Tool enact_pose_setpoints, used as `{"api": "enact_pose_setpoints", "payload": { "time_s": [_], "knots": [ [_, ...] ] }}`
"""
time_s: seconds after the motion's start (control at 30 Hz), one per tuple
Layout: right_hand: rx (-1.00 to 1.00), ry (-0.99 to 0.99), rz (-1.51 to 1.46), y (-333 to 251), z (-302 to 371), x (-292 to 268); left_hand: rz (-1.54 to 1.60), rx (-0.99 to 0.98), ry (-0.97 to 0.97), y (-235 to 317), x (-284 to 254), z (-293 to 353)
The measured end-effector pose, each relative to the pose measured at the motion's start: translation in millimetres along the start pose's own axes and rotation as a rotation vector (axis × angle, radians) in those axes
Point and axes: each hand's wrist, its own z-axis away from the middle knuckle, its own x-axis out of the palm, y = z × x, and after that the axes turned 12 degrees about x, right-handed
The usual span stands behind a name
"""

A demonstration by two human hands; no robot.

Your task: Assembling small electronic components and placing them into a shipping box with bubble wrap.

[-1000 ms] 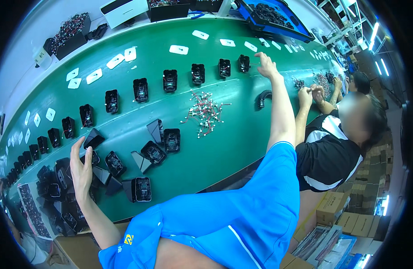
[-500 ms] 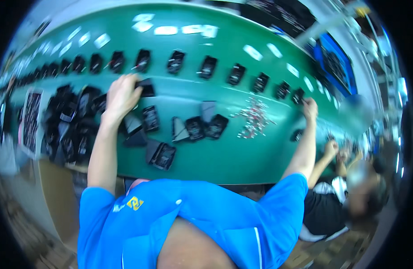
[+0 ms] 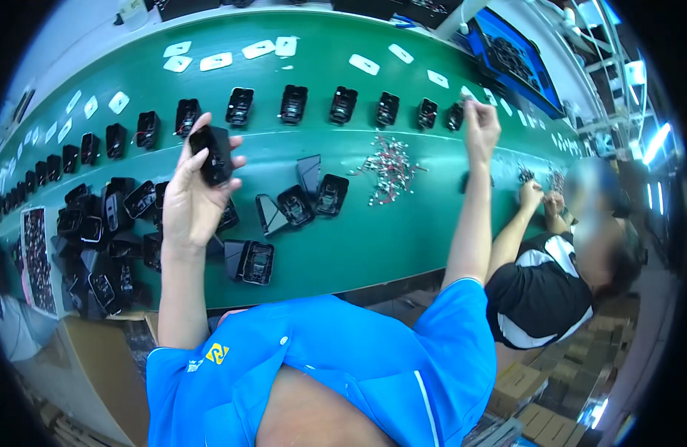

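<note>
- Long and green, the smooth counter (image 3: 373, 242) is running across the room, carrying a row of open black plastic boxes (image 3: 293, 104) with flat white rectangular plates (image 3: 364, 65) lying behind.
- The person's left hand (image 3: 198, 190) is gripping a dark rectangular plastic casing (image 3: 216, 155), holding it above the counter.
- The right hand (image 3: 482, 130) is showing bent fingers right by the black end box (image 3: 455, 117); I cannot tell whether it is gripping anything.
- Loose red-and-white wire connectors (image 3: 390, 170) are lying heaped between the forearms.
- Jumbled black plastic housings (image 3: 112, 210) are lying piled left of the left forearm.
- A co-worker in a black-and-white top (image 3: 541, 290) is sitting at right.
</note>
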Motion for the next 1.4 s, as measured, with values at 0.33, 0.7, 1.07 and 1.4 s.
{"api": "enact_pose_setpoints", "payload": {
  "time_s": [0.33,0.7,1.07,1.4],
  "knots": [
    [-0.252,-0.602,-0.181,-179.0,183.9,114.8,0.146,-0.087,-0.034,-31.3,33.2,22.7],
    [-0.491,-0.561,0.231,-214.4,216.6,142.0,-0.072,-0.027,-0.037,-7.9,2.8,38.2],
    [-0.513,-0.322,0.09,-186.5,219.3,155.3,-0.561,0.253,-0.067,-16.2,16.8,43.2],
    [-0.32,-0.219,-0.219,-156.1,220.4,134.8,-0.556,0.185,-0.277,-22.0,47.0,37.0]
  ]
}}
